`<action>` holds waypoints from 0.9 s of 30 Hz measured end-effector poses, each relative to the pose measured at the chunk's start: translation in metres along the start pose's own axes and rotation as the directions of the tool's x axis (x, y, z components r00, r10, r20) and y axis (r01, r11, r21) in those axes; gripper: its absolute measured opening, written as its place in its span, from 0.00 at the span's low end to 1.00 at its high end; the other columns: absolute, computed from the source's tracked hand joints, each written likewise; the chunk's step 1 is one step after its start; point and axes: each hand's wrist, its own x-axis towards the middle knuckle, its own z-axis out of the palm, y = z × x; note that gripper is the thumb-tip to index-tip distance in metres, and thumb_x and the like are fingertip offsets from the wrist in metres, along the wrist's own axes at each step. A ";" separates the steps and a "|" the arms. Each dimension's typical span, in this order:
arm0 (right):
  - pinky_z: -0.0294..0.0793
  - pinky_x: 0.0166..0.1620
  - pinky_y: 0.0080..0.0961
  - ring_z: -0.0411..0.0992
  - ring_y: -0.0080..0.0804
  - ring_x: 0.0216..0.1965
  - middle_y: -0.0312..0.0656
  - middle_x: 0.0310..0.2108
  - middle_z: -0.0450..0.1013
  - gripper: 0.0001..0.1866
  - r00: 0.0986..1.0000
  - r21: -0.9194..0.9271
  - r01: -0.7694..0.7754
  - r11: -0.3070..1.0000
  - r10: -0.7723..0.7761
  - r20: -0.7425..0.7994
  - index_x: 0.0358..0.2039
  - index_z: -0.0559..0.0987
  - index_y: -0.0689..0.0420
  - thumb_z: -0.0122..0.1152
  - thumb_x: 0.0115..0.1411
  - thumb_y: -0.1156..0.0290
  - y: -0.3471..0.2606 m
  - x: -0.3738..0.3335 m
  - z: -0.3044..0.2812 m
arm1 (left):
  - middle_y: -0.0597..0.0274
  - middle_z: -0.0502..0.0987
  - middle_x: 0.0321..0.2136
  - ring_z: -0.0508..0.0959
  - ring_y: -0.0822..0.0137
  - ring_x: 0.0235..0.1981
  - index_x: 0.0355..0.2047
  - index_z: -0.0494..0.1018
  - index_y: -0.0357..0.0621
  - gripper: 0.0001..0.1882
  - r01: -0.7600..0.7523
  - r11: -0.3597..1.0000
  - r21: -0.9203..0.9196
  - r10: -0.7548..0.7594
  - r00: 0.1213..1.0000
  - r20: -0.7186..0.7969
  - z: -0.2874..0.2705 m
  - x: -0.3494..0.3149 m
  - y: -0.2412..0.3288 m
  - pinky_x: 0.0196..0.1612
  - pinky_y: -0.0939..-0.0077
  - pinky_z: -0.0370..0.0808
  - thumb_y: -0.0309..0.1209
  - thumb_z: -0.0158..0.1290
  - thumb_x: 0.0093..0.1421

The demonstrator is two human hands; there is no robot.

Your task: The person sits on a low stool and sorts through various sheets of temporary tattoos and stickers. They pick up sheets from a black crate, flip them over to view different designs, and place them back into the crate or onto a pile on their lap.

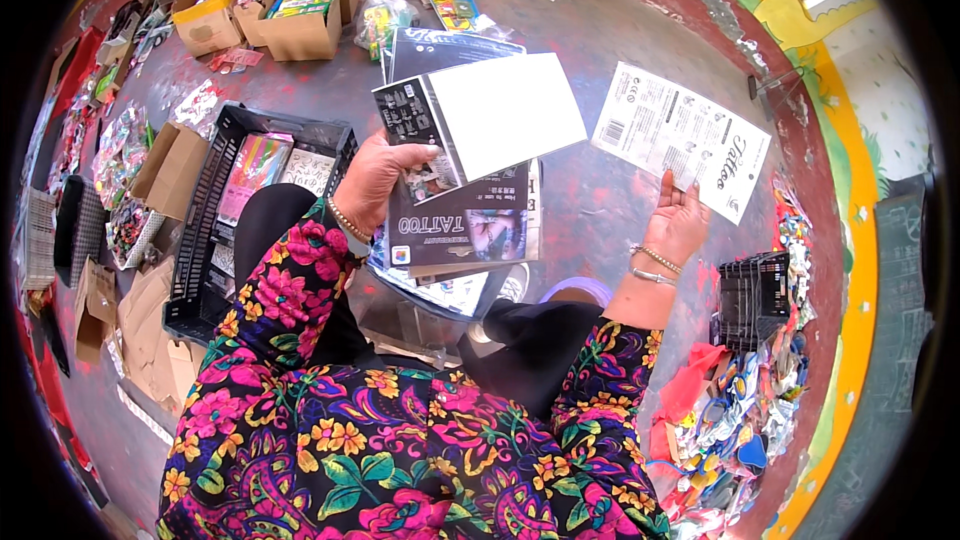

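Observation:
My left hand (368,185) is closed on the lower left corner of a flat tattoo packet (515,120), with a black printed strip and a blank white part. Its thumb lies on top. Just beneath are dark printed tattoo packs (470,215), stacked over a low support between my knees; whether the left fingers touch them I cannot tell. Out to the right, my right hand (675,225) pinches the lower edge of a white tattoo sheet (680,135) with black print. The two held pieces are apart. Another dark pack (440,58) shows behind the left one.
A black plastic crate (185,265) with packets stands by my left knee. Cardboard boxes (210,32) and bagged goods line the far left. To the right, a small black basket (750,305) sits beside a heap of colourful pieces (735,460) along the wall.

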 end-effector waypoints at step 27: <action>0.72 0.44 0.29 0.72 0.39 0.44 0.47 0.41 0.73 0.17 0.266 -0.271 0.962 0.019 -0.268 0.926 0.41 0.77 0.55 0.52 0.49 0.79 0.059 -0.100 0.072 | 0.58 0.75 0.37 0.76 0.68 0.34 0.44 0.67 0.34 0.15 0.074 0.997 -0.008 -0.073 0.997 0.016 -0.005 0.006 -0.015 0.38 0.75 0.74 0.24 0.48 0.55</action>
